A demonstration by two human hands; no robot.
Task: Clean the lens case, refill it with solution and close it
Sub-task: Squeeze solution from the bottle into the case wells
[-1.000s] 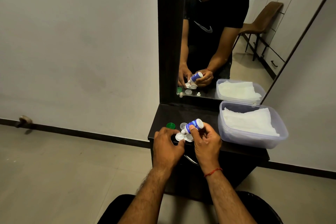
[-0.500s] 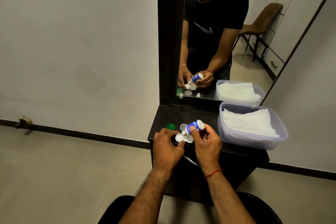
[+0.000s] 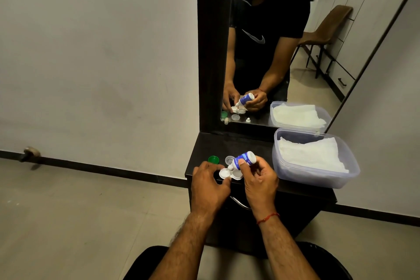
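Head view, and barely anything has shifted across the last second: the right hand (image 3: 259, 182) still has its fingers (image 3: 242, 164) clamped round the small blue solution bottle (image 3: 244, 158), tipped nozzle-down toward the lower left, exactly as it was. The nozzle sits right over the open lens case (image 3: 230, 174), which lies at the front edge of the dark worktop (image 3: 241, 143), centre of the frame. The left hand (image 3: 209, 186) hasn't budged either, its fingers curled in against the case's near-left rim, pinning it steady. So the refill looks to be under way, and whether liquid is actually flowing is too small to tell. Both wells stand uncovered, and the caps wait just behind: a green cap (image 3: 213, 159) to the left, a clear cap (image 3: 230, 159) beside it, neither touching the case. To the right sits a plastic tub (image 3: 318, 180) holding white tissue (image 3: 311, 154), well apart from the hands. The mirror (image 3: 284, 63) above repeats the same pose. Judging by this, filling continues and closing has not yet begun.
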